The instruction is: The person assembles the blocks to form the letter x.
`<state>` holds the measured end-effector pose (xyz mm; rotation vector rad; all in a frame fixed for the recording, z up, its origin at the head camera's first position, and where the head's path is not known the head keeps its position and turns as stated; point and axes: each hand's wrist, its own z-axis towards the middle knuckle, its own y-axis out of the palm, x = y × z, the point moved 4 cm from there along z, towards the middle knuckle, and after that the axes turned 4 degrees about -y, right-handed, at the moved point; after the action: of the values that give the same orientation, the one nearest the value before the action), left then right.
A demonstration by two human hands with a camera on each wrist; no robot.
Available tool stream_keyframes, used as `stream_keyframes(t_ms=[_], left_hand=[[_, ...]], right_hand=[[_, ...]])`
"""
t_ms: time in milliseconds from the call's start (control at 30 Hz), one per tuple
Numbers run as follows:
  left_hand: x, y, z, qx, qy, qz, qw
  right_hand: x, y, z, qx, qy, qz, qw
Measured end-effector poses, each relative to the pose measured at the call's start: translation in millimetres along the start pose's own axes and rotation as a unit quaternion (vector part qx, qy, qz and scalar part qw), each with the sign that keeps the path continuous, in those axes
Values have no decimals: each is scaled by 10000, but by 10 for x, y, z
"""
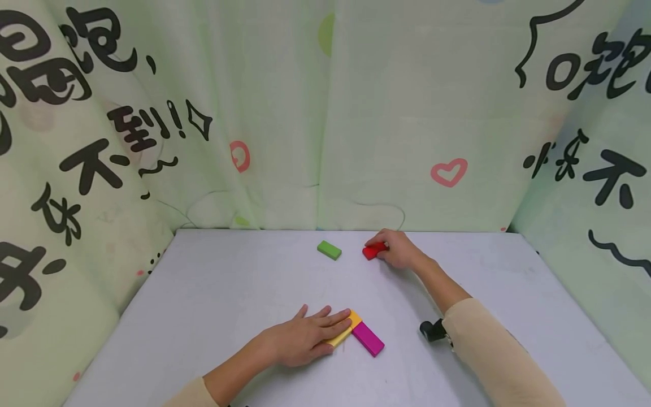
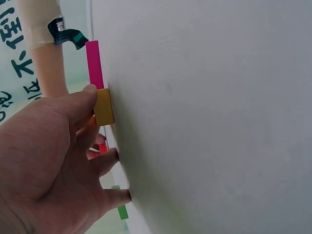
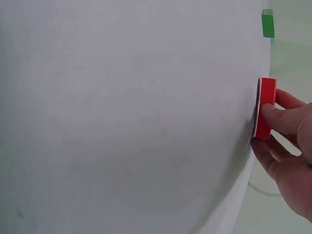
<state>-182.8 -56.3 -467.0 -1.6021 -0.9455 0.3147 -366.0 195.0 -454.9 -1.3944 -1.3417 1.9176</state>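
Note:
My left hand (image 1: 303, 341) lies with spread, straight fingers over a yellow block (image 1: 339, 338), which they partly cover. In the left wrist view the thumb touches the yellow block (image 2: 104, 108) near its end. A magenta block (image 1: 368, 339) meets the yellow one at an angle, beside my fingertips. Farther back on the table, my right hand (image 1: 399, 249) pinches a red block (image 1: 373, 251) between thumb and fingers. The right wrist view shows the thumb across the face of the red block (image 3: 266, 92), which is very close to the table surface.
A green block (image 1: 329, 250) lies left of the red one, near the table's back edge. The white table (image 1: 229, 282) is enclosed by pale green printed curtains (image 1: 381, 113). A black wrist camera (image 1: 432, 330) hangs under the right sleeve (image 1: 493, 350).

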Motion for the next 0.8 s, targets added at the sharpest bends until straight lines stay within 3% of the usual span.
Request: stream_keyframes(t_ms=[800], left_hand=[[5, 1, 7, -1, -43, -11, 10000]], right_hand=[[-63, -61, -190, -101, -219, -134, 9996]])
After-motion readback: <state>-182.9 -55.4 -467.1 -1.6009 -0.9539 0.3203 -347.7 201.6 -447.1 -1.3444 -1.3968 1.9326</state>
